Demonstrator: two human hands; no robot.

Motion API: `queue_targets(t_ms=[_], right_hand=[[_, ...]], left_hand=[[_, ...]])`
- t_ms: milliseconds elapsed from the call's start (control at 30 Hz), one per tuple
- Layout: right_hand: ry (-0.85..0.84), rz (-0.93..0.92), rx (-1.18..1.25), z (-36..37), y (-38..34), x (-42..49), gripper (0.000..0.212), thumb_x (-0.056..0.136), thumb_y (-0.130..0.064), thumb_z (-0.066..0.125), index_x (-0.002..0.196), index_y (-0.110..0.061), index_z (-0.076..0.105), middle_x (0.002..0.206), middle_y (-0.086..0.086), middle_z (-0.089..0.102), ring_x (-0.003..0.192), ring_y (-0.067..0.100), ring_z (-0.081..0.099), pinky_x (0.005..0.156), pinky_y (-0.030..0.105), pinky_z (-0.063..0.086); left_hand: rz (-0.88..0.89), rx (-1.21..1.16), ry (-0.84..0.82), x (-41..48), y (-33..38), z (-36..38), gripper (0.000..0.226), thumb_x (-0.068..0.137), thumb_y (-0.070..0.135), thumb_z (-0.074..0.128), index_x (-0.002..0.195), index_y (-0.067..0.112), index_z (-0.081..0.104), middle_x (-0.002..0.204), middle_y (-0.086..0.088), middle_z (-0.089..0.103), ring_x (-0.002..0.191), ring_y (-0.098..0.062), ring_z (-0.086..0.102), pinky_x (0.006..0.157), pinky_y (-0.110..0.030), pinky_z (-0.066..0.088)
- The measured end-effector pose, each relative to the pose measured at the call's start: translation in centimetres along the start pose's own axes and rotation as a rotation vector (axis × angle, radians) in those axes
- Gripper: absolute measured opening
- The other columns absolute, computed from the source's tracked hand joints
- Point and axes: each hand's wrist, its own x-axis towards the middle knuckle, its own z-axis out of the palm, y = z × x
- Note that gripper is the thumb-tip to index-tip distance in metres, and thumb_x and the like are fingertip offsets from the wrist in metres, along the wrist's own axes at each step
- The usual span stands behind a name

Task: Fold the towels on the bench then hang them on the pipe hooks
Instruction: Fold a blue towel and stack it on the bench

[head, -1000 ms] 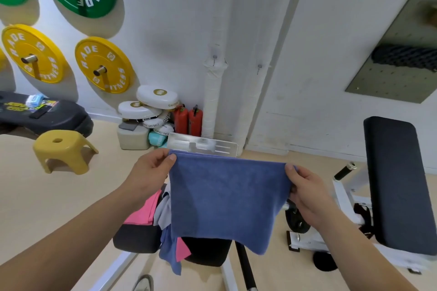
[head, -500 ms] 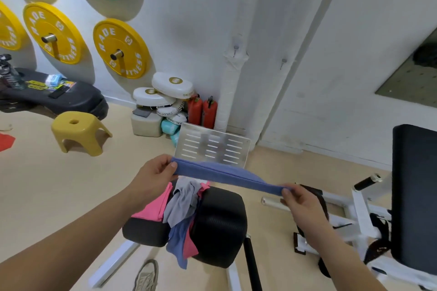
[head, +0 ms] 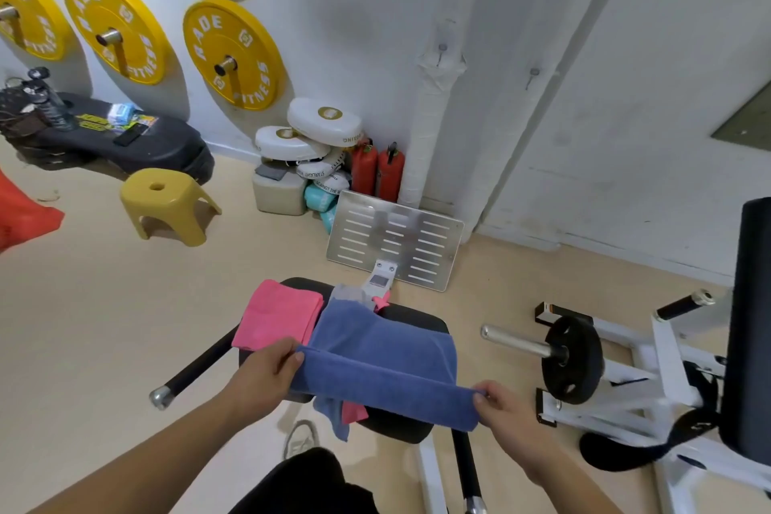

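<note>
A blue towel [head: 388, 363] lies spread over the black bench pad [head: 421, 321], with its near edge lifted. My left hand [head: 267, 376] pinches the near left corner and my right hand [head: 500, 409] pinches the near right corner. A folded pink towel [head: 277, 315] rests on the left end of the pad. Grey [head: 350, 294], blue and pink cloths lie bunched under the blue towel, with ends hanging off the front. A white wrapped pipe [head: 434, 129] runs up the wall, with one hook [head: 441, 51] on it and another hook [head: 533, 74] to its right.
A perforated metal plate [head: 396, 246] stands beyond the bench. A yellow stool [head: 167, 204] sits on the floor at left. A white weight machine [head: 651, 367] with a black plate and pad stands at right. Boxing pads and red extinguishers [head: 377, 171] crowd the pipe's foot.
The blue towel went from hanging upright between my hands to lying over the bench pad. Both hands dropped lower and nearer, still holding its corners. The view tilted downward.
</note>
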Motion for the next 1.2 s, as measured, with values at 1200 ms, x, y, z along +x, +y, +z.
queue_targets(t_ms=[1200], right_hand=[[-0.020, 0.334, -0.263, 1.0, -4.4, 20.5, 0.009, 0.089, -0.022, 0.067, 0.096, -0.019, 0.061, 0.091, 0.001, 0.065, 0.083, 0.013, 0.061, 0.074, 0.027, 0.051]], left_hand=[[0.008, 0.746, -0.603, 25.2, 1.9, 0.7, 0.021, 0.080, 0.035, 0.058, 0.100, 0.028, 0.058, 0.107, 0.005, 0.060, 0.109, -0.022, 0.054, 0.090, -0.040, 0.041]])
